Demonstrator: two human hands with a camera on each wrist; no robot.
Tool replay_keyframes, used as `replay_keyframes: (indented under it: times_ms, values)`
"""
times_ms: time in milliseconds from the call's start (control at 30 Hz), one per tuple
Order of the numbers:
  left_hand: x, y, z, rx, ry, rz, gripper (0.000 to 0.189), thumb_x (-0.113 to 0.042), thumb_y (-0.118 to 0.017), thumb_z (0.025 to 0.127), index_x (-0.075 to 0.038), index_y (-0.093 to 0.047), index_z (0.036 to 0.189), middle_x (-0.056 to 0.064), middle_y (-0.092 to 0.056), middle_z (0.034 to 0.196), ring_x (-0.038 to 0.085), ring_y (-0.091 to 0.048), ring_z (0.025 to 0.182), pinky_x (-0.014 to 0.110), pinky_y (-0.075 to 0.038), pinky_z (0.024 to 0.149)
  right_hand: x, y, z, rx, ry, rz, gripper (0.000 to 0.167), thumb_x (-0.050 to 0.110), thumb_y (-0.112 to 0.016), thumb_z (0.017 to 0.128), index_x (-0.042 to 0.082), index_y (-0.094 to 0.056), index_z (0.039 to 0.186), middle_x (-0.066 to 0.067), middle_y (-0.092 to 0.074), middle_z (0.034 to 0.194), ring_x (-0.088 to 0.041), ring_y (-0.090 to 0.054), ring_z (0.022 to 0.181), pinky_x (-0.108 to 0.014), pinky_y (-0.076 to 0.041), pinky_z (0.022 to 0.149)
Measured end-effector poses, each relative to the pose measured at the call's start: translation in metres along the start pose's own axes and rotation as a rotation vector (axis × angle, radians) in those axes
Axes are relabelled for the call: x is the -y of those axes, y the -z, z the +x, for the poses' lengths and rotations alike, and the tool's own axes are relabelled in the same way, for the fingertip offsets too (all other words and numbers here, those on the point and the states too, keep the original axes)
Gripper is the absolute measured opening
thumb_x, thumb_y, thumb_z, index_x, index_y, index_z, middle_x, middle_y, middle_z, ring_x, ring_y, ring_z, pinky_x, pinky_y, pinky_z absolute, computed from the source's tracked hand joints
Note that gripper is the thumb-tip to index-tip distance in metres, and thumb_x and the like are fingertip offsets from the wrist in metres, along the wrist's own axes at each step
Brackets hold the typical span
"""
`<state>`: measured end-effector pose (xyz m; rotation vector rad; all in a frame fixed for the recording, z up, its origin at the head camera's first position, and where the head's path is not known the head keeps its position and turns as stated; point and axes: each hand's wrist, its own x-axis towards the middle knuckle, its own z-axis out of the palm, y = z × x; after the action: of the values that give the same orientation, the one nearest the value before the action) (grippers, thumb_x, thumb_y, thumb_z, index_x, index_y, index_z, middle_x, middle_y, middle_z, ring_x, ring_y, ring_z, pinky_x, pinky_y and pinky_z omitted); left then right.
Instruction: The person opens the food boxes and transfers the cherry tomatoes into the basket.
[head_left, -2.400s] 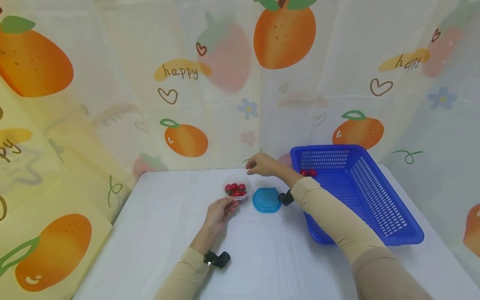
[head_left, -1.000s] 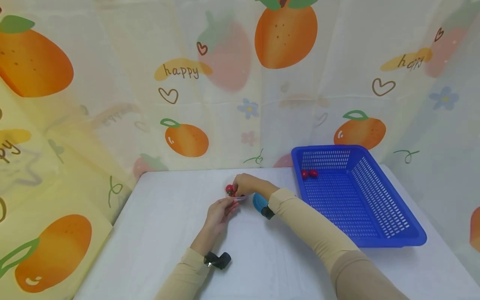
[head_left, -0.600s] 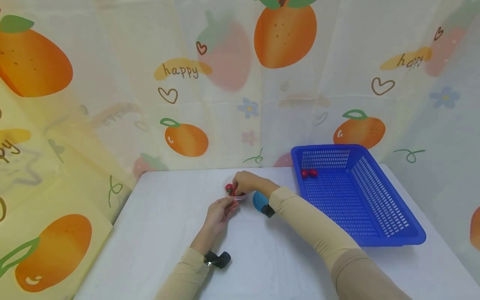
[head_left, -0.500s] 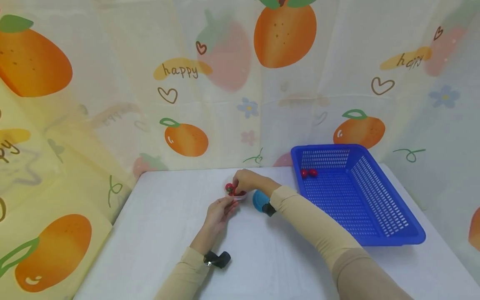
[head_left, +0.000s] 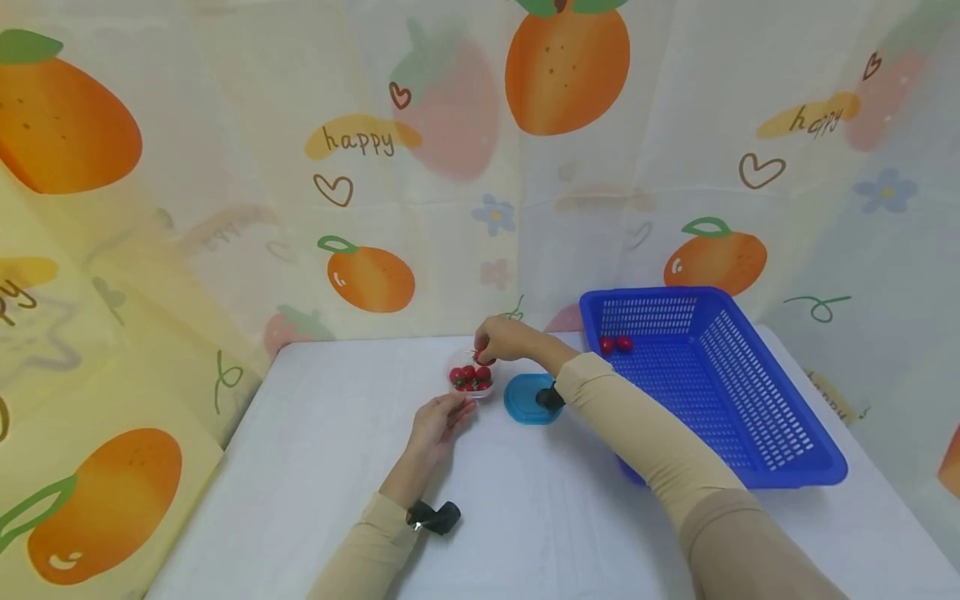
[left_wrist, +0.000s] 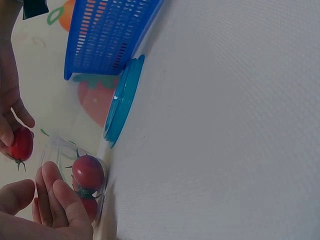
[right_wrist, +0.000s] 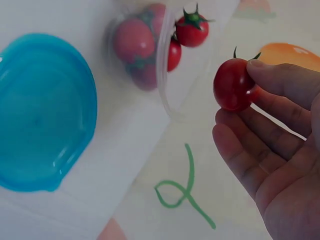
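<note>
My right hand [head_left: 506, 337] pinches a red cherry tomato [right_wrist: 232, 85] with a green stalk end, held up above a clear plastic container [head_left: 452, 365]. Inside that container, several more cherry tomatoes [head_left: 468, 373] show through the wall. At its near side is my left hand [head_left: 437, 429]. The left wrist view shows relaxed fingers [left_wrist: 67, 200] lying against the container's side, the thumb standing apart from them. A blue lid [head_left: 525, 398] lies flat to the right of the container, partly under the right wrist's camera in the head view.
A large blue mesh basket [head_left: 783, 400] stands on the right of the white-covered table [head_left: 510, 508]. Two red cherry tomatoes [head_left: 617, 343] lie in its far left corner. Behind the table hangs a fruit-printed cloth [head_left: 442, 208].
My right hand went down into the container, took hold of a cherry tomato and has lifted it out, up and slightly right. The left hand has stayed in place.
</note>
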<state>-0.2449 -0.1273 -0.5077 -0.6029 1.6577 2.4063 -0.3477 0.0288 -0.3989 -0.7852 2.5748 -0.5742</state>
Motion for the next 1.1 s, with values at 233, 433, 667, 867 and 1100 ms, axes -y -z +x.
replay_keyframes:
  times_ms: [233, 433, 667, 867, 1100]
  values:
    - [0.000, 0.000, -0.001, 0.000, -0.006, 0.009, 0.030, -0.016, -0.057, 0.098, 0.001, -0.054, 0.122, 0.006, -0.071, 0.103, 0.012, -0.071, 0.092, 0.032, -0.053, 0.100, -0.005, 0.018, -0.008, -0.054, 0.003, -0.025, 0.023, 0.015, -0.067, 0.091, 0.005, -0.070, 0.112, -0.011, -0.070, 0.108, -0.022, -0.066, 0.096, -0.031, -0.058, 0.088]
    - [0.000, 0.000, -0.002, -0.001, -0.011, 0.008, 0.030, -0.016, -0.058, 0.097, 0.000, -0.054, 0.122, 0.006, -0.071, 0.102, 0.012, -0.071, 0.092, 0.031, -0.053, 0.099, -0.014, 0.032, -0.017, -0.097, -0.008, -0.035, 0.024, 0.016, -0.066, 0.092, 0.003, -0.069, 0.112, -0.013, -0.070, 0.109, -0.024, -0.065, 0.098, -0.033, -0.057, 0.090]
    - [0.001, -0.001, -0.001, -0.003, -0.013, 0.005, 0.028, -0.014, -0.058, 0.097, 0.001, -0.055, 0.120, 0.005, -0.071, 0.099, 0.012, -0.071, 0.090, 0.031, -0.054, 0.099, -0.030, 0.048, -0.028, -0.132, -0.036, 0.022, 0.022, 0.014, -0.065, 0.092, 0.002, -0.069, 0.111, -0.013, -0.070, 0.106, -0.026, -0.064, 0.099, -0.036, -0.056, 0.092]
    - [0.001, 0.000, 0.000, -0.003, -0.015, 0.016, 0.029, -0.016, -0.058, 0.097, 0.001, -0.054, 0.121, 0.005, -0.072, 0.100, 0.012, -0.071, 0.090, 0.031, -0.053, 0.099, -0.044, 0.060, -0.038, -0.169, -0.054, 0.065, 0.024, 0.012, -0.065, 0.092, 0.000, -0.068, 0.113, -0.016, -0.068, 0.108, -0.027, -0.063, 0.100, -0.038, -0.055, 0.095]
    - [0.001, 0.000, 0.000, -0.001, -0.001, 0.008, 0.029, -0.017, -0.058, 0.098, 0.000, -0.055, 0.121, 0.005, -0.072, 0.101, 0.012, -0.071, 0.092, 0.033, -0.051, 0.102, -0.063, 0.072, -0.046, -0.219, -0.029, 0.028, 0.025, 0.013, -0.066, 0.090, -0.003, -0.068, 0.109, -0.018, -0.070, 0.107, -0.031, -0.064, 0.103, -0.043, -0.053, 0.095]
